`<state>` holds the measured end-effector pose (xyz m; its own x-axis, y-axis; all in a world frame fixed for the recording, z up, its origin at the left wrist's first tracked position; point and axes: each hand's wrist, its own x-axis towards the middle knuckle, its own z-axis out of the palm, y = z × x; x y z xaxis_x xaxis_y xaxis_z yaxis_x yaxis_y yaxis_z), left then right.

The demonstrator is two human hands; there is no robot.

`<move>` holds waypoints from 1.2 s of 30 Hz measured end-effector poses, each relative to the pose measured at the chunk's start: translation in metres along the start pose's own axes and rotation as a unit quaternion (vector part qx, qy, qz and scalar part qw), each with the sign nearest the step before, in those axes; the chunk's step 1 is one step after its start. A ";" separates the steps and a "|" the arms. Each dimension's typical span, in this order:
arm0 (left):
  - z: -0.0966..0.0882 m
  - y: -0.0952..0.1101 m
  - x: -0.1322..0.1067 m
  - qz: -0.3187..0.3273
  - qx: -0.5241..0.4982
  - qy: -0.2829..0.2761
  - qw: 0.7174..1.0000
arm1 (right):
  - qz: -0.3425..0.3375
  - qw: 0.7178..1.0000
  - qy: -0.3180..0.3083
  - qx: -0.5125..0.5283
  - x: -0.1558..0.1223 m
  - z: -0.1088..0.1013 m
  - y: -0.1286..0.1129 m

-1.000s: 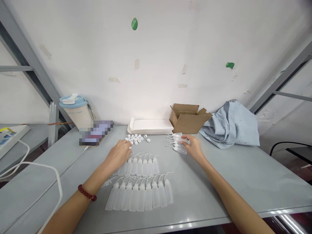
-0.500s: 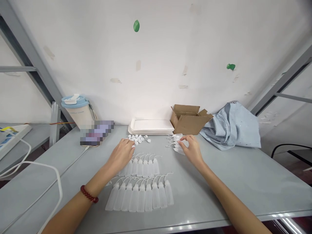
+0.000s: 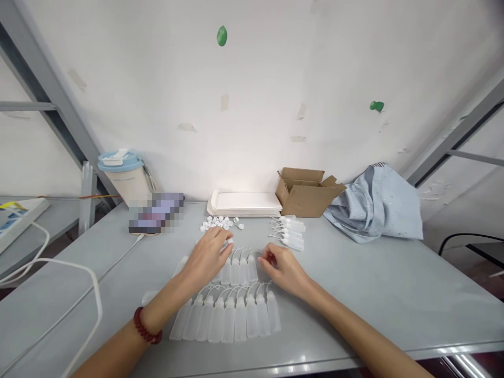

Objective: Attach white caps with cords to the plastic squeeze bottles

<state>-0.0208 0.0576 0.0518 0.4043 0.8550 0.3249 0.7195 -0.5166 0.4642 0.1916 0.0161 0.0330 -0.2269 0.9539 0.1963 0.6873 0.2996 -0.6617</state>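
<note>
Small white caps [image 3: 222,223] lie in a loose pile at the back of the table. My left hand [image 3: 208,256] is closed in a pinch on one white cap [image 3: 230,241], above the back row of squeeze bottles [image 3: 236,272]. These are translucent plastic with thin curved tethers, and my left hand hides part of the row. My right hand [image 3: 282,265] is curled into a pinch at the end of the rightmost tether there; whether it grips the tether is unclear. A front row of similar bottles [image 3: 228,320] lies nearer me. Several bottles [image 3: 293,233] lie stacked at the back right.
White trays [image 3: 246,206] are stacked against the wall beside an open cardboard box [image 3: 311,197]. Light blue cloth [image 3: 378,207] is heaped at the right. A lidded cup [image 3: 128,178], a blurred-out phone [image 3: 157,214] and a white cable [image 3: 94,294] are on the left.
My left hand has moved from the cap pile toward me and right, with a cap in its fingers. My right hand has left the back-right bottles and come to the back row.
</note>
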 end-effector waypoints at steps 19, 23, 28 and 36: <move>0.007 0.008 -0.003 0.015 0.040 -0.001 0.999 | 0.030 0.998 -0.033 -0.048 0.000 0.004 -0.012; 0.006 0.008 -0.003 0.014 0.039 -0.005 0.999 | 0.033 0.997 -0.036 -0.061 0.001 0.004 -0.013; 0.007 0.009 -0.003 0.012 0.040 -0.007 0.999 | 0.051 0.996 -0.033 -0.068 0.002 0.002 -0.014; 0.007 0.012 -0.004 -0.011 0.024 -0.023 0.999 | 0.071 0.995 -0.029 -0.064 0.003 0.002 -0.013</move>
<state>-0.0097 0.0483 0.0507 0.4127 0.8682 0.2755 0.7543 -0.4953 0.4309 0.1804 0.0145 0.0409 -0.1570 0.9856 0.0629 0.7973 0.1641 -0.5808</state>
